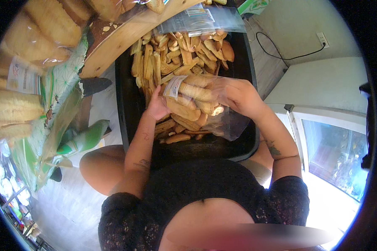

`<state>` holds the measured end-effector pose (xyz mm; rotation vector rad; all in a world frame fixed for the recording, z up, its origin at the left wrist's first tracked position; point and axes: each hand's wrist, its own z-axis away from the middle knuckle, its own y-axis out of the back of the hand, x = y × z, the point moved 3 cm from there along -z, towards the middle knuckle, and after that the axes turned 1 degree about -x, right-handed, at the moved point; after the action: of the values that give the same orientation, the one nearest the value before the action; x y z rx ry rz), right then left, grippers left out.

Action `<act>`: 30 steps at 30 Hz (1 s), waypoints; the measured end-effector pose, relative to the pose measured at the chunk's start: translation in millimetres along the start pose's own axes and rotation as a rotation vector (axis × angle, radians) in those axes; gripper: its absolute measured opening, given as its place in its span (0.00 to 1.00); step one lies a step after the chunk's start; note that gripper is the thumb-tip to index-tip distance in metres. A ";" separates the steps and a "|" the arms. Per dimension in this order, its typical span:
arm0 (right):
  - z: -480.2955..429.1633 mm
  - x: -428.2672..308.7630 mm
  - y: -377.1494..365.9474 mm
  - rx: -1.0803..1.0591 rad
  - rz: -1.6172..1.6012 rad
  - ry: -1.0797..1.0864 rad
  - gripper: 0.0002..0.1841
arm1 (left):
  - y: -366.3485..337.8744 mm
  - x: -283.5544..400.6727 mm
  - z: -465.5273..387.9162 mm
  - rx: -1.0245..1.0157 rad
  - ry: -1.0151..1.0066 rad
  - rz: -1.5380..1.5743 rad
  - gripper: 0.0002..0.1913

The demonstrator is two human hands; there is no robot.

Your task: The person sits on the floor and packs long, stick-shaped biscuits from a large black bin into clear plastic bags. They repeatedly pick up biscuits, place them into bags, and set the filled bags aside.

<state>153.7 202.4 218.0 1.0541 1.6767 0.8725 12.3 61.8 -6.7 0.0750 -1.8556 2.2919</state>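
A clear plastic bag (188, 103) with a printed label, filled with slices of toasted bread, is between my hands. My left hand (158, 103) supports its labelled end, thumb up and palm against the side. My right hand (243, 97) grips the other end, where the plastic is loose; its fingertips are partly hidden. Below the bag, a large black plastic tub (253, 75) holds a heap of loose toasted bread slices (179, 56). Flat, clear labelled bags (220, 20) lie across the tub's far end.
A wooden board edge (122, 37) runs along the upper left. Filled bread bags (44, 28) are stacked at the left, beside green and white patterned packaging (64, 84). A black cord (301, 57) runs to a wall outlet (322, 39) at the right, above a glass-fronted unit (336, 157).
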 end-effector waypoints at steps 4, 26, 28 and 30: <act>3.8 5.0 -15.6 0.090 -0.207 -0.394 0.22 | 9.8 -6.3 -4.0 0.066 -0.122 -0.332 0.32; 31.5 8.6 -57.5 -0.177 0.088 -0.405 0.14 | 15.4 -2.4 -2.4 0.301 -0.013 -0.359 0.34; 35.4 8.9 -55.7 -0.121 0.077 -0.326 0.13 | 13.7 1.1 -1.9 0.326 0.000 -0.391 0.35; 38.6 7.1 -56.6 -0.018 0.048 -0.160 0.12 | 10.0 2.9 -1.5 0.302 0.020 -0.371 0.35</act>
<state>174.6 190.9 153.3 1.1254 1.5129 0.8103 7.8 61.7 -16.3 0.4004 -1.3348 2.2678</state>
